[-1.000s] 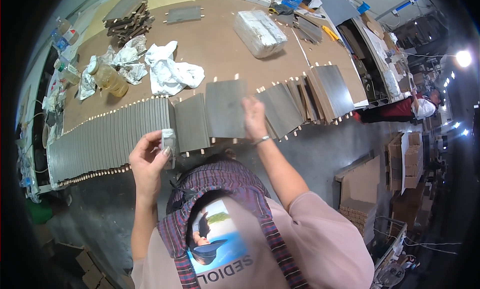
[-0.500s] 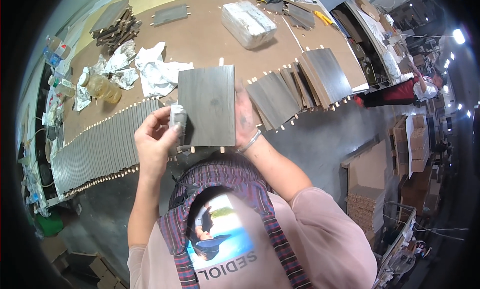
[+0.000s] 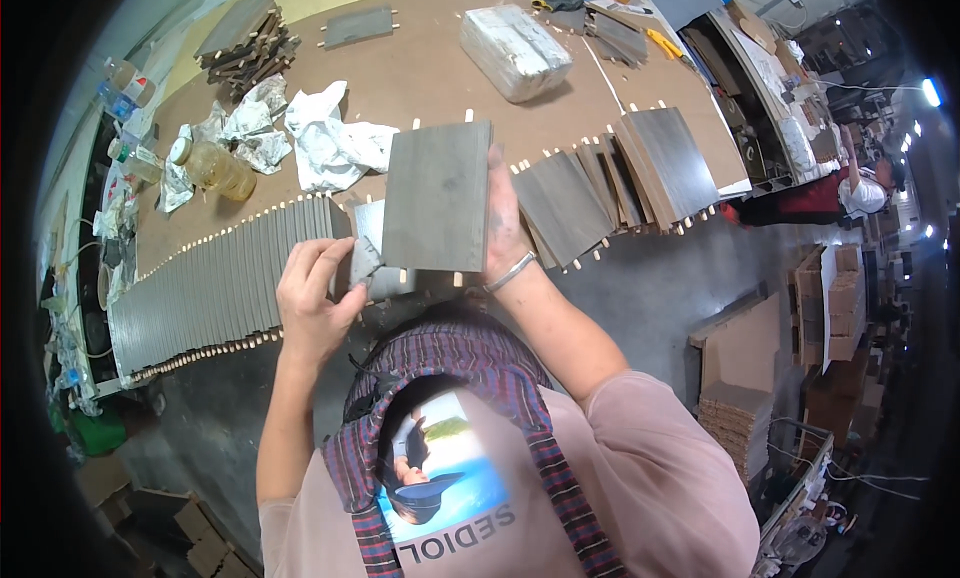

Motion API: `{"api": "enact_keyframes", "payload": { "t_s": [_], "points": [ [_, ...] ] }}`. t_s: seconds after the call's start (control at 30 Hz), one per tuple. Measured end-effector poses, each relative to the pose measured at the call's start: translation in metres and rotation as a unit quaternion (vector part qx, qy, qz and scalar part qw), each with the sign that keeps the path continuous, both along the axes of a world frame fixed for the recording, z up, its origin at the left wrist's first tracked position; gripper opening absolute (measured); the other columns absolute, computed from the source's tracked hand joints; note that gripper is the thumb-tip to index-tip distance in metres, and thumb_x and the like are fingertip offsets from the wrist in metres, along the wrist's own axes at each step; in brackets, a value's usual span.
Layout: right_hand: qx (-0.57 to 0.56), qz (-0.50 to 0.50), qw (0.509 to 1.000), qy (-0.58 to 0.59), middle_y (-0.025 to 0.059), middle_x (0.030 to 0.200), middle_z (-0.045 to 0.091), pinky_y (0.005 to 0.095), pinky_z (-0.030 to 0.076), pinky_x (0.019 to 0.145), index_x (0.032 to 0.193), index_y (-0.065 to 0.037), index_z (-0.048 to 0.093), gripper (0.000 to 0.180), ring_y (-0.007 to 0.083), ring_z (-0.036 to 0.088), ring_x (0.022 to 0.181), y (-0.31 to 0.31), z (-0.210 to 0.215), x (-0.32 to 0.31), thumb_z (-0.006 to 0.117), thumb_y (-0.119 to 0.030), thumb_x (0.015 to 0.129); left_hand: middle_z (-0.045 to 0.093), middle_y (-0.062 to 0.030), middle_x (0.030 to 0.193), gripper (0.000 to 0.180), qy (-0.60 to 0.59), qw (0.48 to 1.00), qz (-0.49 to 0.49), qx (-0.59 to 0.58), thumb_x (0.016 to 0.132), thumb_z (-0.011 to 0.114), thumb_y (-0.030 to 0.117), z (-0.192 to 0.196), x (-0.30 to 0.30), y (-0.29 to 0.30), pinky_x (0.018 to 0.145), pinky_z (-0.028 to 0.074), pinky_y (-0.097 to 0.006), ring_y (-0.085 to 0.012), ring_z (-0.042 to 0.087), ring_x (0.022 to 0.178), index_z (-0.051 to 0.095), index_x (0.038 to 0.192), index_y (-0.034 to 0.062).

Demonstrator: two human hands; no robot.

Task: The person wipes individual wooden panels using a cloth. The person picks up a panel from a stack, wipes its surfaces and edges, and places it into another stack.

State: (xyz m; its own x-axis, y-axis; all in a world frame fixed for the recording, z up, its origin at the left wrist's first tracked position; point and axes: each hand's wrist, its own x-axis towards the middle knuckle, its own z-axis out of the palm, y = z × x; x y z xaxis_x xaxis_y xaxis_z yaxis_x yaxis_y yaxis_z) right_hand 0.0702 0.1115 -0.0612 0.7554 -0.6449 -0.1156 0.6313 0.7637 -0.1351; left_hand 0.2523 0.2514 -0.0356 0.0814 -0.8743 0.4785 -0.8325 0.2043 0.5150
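A grey wood-grain panel (image 3: 437,200) with light wooden dowels at two opposite edges is held up near the middle. My right hand (image 3: 507,226) grips it along its right edge, the fingers partly hidden behind it. Left of the panel, my left hand (image 3: 316,290) pinches a folded grey-and-white piece (image 3: 368,246), perhaps cloth or abrasive sheet. That piece lies close to the panel's left edge; whether it touches cannot be made out. Beside my left hand runs a long row of similar doweled panels (image 3: 230,278), standing close together on the table's near edge.
More doweled panels (image 3: 565,206) lean in an overlapping row at right. On the brown table (image 3: 420,58) are crumpled white cloths (image 3: 335,143), a bottle of yellowish liquid (image 3: 215,170), a wrapped white block (image 3: 513,53) and a panel pile (image 3: 245,43). Another person (image 3: 850,193) is at far right.
My left hand has drawn slightly down, and the grey-and-white piece now shows more of its surface beside the panel. The panel tilts a little differently. The whole view has shifted slightly.
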Motion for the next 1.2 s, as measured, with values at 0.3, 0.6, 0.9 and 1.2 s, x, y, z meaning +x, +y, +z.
{"api": "enact_keyframes", "payload": {
  "t_s": [0.3,0.6,0.9,1.2],
  "points": [
    [-0.045,0.052,0.997,0.025,0.0146,0.131,0.055,0.0443,0.048,0.099,0.140,-0.005,0.042,0.071,0.0276,0.058,0.115,0.023,0.000,0.012,0.042,-0.060,0.095,0.062,-0.0125,0.092,0.040,-0.017,0.995,-0.092,-0.041,0.064,0.073,0.010,0.026,-0.033,-0.027,0.069,0.053,-0.038,-0.0297,0.062,0.082,0.064,0.102,0.0013],
    [-0.012,0.102,0.995,0.012,0.0106,0.128,0.058,0.0418,0.050,0.096,0.135,-0.009,0.048,0.072,0.0234,0.059,0.113,0.036,-0.011,0.011,0.044,-0.065,0.090,0.062,-0.0112,0.095,0.040,0.090,0.994,-0.027,-0.059,0.067,0.072,0.001,0.038,-0.023,-0.041,0.070,0.049,-0.028,-0.0187,0.060,0.079,0.064,0.106,-0.0028],
    [-0.123,0.072,0.984,0.103,0.0085,0.121,0.059,0.0357,0.056,0.086,0.137,-0.009,0.042,0.083,0.0190,0.062,0.107,0.055,-0.023,-0.008,0.075,-0.054,0.076,0.064,-0.0062,0.093,0.034,0.237,0.971,0.039,0.002,0.075,0.072,0.006,0.035,-0.027,-0.051,0.068,0.050,-0.026,-0.0116,0.059,0.076,0.062,0.106,-0.0021],
    [-0.134,0.072,0.981,0.124,0.0123,0.128,0.055,0.0424,0.051,0.094,0.139,-0.007,0.040,0.095,0.0238,0.057,0.115,0.053,-0.020,-0.019,0.067,-0.068,0.073,0.064,-0.0067,0.092,0.032,0.248,0.966,0.071,0.015,0.078,0.072,0.010,0.032,-0.026,-0.049,0.068,0.051,-0.027,-0.0122,0.061,0.076,0.062,0.106,-0.0016]
  ]
}}
